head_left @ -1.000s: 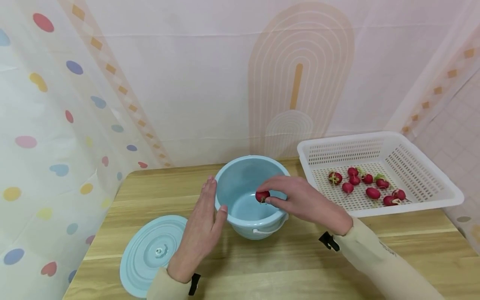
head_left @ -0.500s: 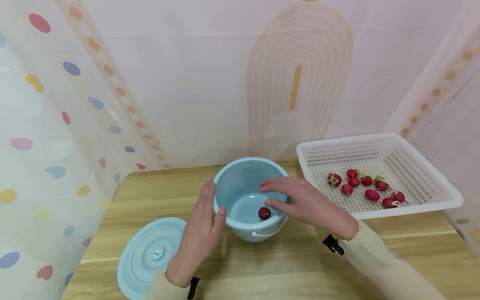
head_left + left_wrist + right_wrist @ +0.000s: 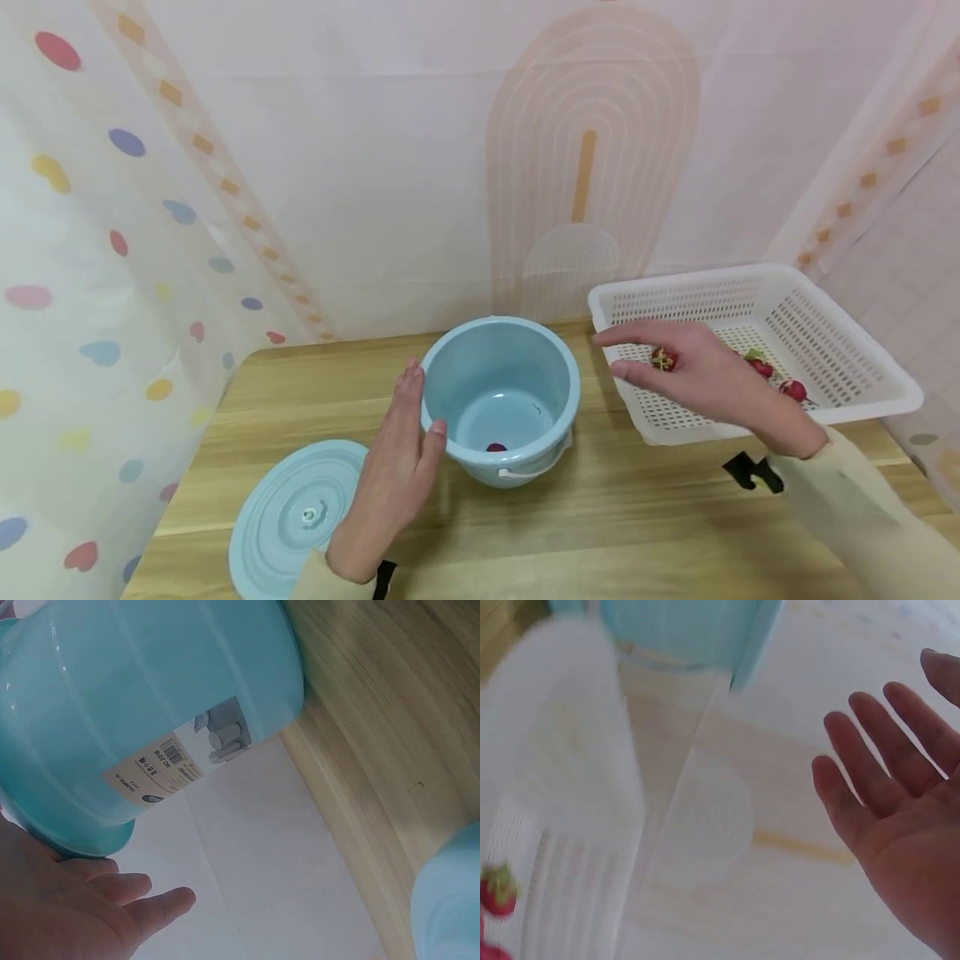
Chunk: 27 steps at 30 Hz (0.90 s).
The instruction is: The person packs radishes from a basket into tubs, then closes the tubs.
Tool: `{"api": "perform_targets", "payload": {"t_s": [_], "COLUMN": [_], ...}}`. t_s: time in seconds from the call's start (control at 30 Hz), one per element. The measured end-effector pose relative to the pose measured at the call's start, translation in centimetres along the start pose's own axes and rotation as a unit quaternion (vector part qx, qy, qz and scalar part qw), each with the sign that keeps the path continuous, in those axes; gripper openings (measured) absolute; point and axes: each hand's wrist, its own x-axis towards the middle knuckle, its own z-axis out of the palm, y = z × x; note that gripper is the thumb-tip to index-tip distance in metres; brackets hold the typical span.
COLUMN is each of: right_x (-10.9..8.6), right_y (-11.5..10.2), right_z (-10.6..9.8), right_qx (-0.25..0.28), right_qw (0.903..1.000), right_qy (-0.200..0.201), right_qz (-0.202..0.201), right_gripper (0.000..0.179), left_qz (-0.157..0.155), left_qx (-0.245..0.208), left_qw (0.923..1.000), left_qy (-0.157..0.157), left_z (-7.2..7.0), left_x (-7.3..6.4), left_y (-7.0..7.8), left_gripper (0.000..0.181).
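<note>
A light blue bucket (image 3: 501,358) with a white handle stands upright on the table. One red radish (image 3: 496,448) lies inside, mostly hidden by the near rim. My left hand (image 3: 390,475) rests against the bucket's left rim, fingers straight; in the left wrist view the fingers (image 3: 124,889) touch the rim from outside. My right hand (image 3: 697,371) hovers over the left part of the white basket (image 3: 847,408), thumb and fingers apart, holding nothing. Several radishes lie in the basket, one radish (image 3: 663,359) showing between thumb and fingers, another radish (image 3: 792,390) right of the wrist; others are covered by the hand.
A round light blue lid (image 3: 300,508) lies on the wooden table (image 3: 570,533), left of the bucket and partly behind my left forearm. A patterned curtain (image 3: 390,167) hangs right behind the table. The basket's near wall is low beside my right wrist.
My right hand let go of a radish, which dropped into the bucket. It then moved right, from the bucket to above the basket. The left hand stays at the rim.
</note>
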Motion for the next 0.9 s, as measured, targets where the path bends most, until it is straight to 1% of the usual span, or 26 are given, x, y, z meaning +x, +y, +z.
{"api": "perform_targets", "payload": {"t_s": [0.1,0.2,0.23,0.33,0.47,0.57,0.8,0.9], "right_x": [-0.4,-0.6,-0.6,-0.5,-0.3,-0.1,0.7,1.0], "right_y": [1.0,2.2,2.7,4.3,5.9,6.9,8.7,9.8], "right_z": [-1.7,-3.0,-3.4,-4.2,-5.2,-5.9,-7.2,-7.4], "right_qx": [0.030,0.026,0.019,-0.016,-0.020,-0.019,-0.039,-0.034], "right_qw": [0.9978,0.9934,0.9928,0.9939,0.9945,0.9923,0.9822,0.9796], "right_qy": [-0.014,-0.025,-0.027,-0.028,-0.042,-0.060,-0.095,-0.110], "right_qz": [0.057,0.108,0.115,0.106,0.093,0.107,0.157,0.165], "right_gripper": [0.030,0.029,0.029,0.028,0.027,0.028,0.032,0.035], "left_qz": [-0.002,-0.006,-0.006,-0.005,-0.001,0.000,0.006,0.007], "left_qx": [0.000,0.001,0.002,0.002,0.000,-0.001,-0.003,-0.003], "left_qw": [1.0000,1.0000,1.0000,1.0000,1.0000,1.0000,1.0000,0.9999], "left_qy": [-0.001,-0.006,-0.006,-0.004,0.001,0.002,0.007,0.008], "left_z": [-0.1,-0.1,-0.1,-0.1,-0.1,0.0,0.1,0.1], "left_x": [0.0,0.1,0.1,0.0,-0.1,-0.2,-0.2,-0.2], "left_y": [0.0,0.0,0.0,-0.1,-0.3,-0.3,-0.3,-0.2], "left_gripper": [0.066,0.066,0.066,0.067,0.067,0.066,0.066,0.065]}}
